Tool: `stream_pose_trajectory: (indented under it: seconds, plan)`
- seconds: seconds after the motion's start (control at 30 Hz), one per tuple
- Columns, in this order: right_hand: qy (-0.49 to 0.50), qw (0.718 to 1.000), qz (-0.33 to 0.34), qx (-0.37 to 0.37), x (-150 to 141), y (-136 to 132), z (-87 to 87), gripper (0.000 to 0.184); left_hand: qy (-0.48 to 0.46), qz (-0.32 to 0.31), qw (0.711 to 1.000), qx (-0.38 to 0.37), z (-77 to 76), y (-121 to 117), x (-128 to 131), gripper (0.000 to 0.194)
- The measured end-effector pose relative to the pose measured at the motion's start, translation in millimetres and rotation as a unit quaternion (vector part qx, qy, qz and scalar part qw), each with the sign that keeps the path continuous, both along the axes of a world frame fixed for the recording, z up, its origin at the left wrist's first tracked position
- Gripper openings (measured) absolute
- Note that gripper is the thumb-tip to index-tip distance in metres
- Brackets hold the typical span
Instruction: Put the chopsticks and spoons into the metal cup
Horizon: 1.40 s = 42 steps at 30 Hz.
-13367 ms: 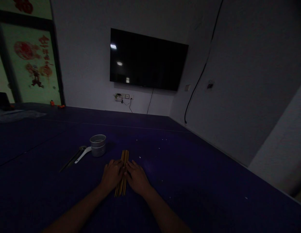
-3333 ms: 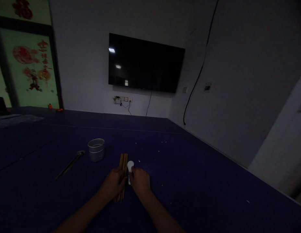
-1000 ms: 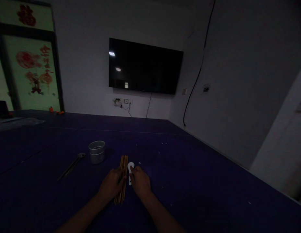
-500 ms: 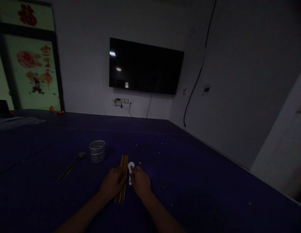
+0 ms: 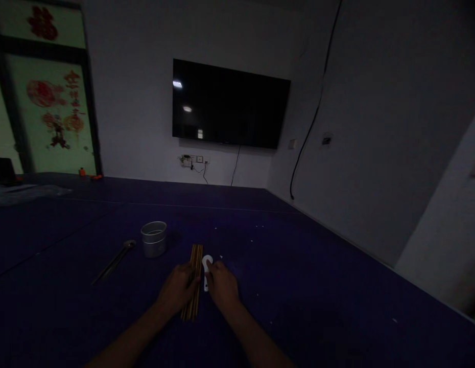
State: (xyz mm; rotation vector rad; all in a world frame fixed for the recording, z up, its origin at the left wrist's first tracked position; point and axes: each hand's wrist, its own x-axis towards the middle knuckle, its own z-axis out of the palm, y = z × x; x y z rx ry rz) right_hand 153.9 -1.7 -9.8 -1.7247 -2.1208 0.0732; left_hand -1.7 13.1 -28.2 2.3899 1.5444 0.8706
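Several wooden chopsticks (image 5: 192, 304) lie side by side on the dark blue tabletop, pointing away from me. My left hand (image 5: 179, 289) is closed around them at their middle, thumb on the right side and fingers over the top. Just to their right lies a white spoon (image 5: 207, 260), its round bowl at the far end. My right hand (image 5: 223, 288) grips this spoon from the right, with thumb and forefinger on it. Part of the spoon's handle is covered by the fingers.
Left of the chopsticks stands a metal cup (image 5: 153, 240). Metal spoons or similar long utensils (image 5: 114, 261) lie further left. Small white scraps dot the blue tabletop (image 5: 317, 276). A clear plastic sheet (image 5: 28, 194) rests at the far left. A television (image 5: 230, 105) hangs on the wall.
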Motion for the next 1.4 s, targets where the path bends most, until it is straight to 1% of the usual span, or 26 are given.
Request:
stream_pose_trajectory:
  seconds: [0.1,0.2,0.27,0.33,0.4,0.47,0.57,0.67,0.73,0.83,0.9,0.93,1.1,1.27,1.4]
  plan:
    - [0.001,1.0,-0.003,0.0,0.0,-0.3,0.6,0.043,-0.006,-0.015,0.999,0.043,5.8,-3.7,0.5,0.028]
    - [0.009,1.0,-0.004,0.001,0.2,0.2,0.5,0.041,-0.024,0.015,0.99,0.137,15.1,-7.1,-2.5,0.029]
    - [0.015,1.0,-0.005,0.002,0.6,0.8,0.2,0.04,-0.031,0.056,0.973,0.22,23.5,-7.9,-9.2,0.031]
    - [0.021,1.0,-0.007,0.006,1.0,1.4,0.1,0.039,-0.021,0.108,0.95,0.292,33.9,-7.5,-20.8,0.03]
    - [0.029,0.999,-0.009,0.016,1.3,1.6,0.6,0.036,0.002,0.18,0.93,0.32,45.6,-5.9,-37.2,0.028]
    - [0.037,0.999,-0.011,0.023,1.2,1.5,1.8,0.032,0.015,0.275,0.915,0.295,56.9,-3.7,-56.6,0.029]
    - [0.043,0.999,-0.018,0.022,0.4,0.4,4.8,0.03,-0.001,0.393,0.894,0.214,68.6,-0.7,-86.3,0.033]
    - [0.04,0.999,-0.027,0.024,-0.7,-1.4,7.6,0.03,-0.001,0.476,0.873,0.106,71.7,0.8,-112.0,0.039]
    - [0.039,0.998,-0.03,0.028,-1.3,-2.7,8.5,0.029,0.007,0.502,0.865,0.016,70.5,1.4,-125.8,0.042]
    - [0.038,0.998,-0.028,0.032,-2.1,-4.1,8.5,0.027,0.013,0.502,0.858,-0.106,67.3,3.1,-140.6,0.045]
    - [0.036,0.998,-0.024,0.034,-2.5,-4.6,8.2,0.027,0.01,0.493,0.856,-0.153,64.8,5.0,-146.4,0.046]
    - [0.036,0.998,-0.022,0.035,-2.7,-4.8,8.2,0.027,0.009,0.488,0.858,-0.161,63.5,6.1,-148.1,0.047]
    - [0.039,0.998,-0.018,0.035,-2.2,-5.1,8.9,0.027,0.005,0.474,0.87,-0.135,58.1,10.9,-149.2,0.048]
    - [0.031,0.999,-0.011,0.039,-0.4,-4.6,7.5,0.027,0.008,0.469,0.873,-0.129,57.0,11.9,-148.2,0.042]
    - [0.026,0.999,-0.007,0.042,0.4,-3.7,6.3,0.027,0.004,0.477,0.869,-0.134,54.9,14.0,-149.1,0.042]
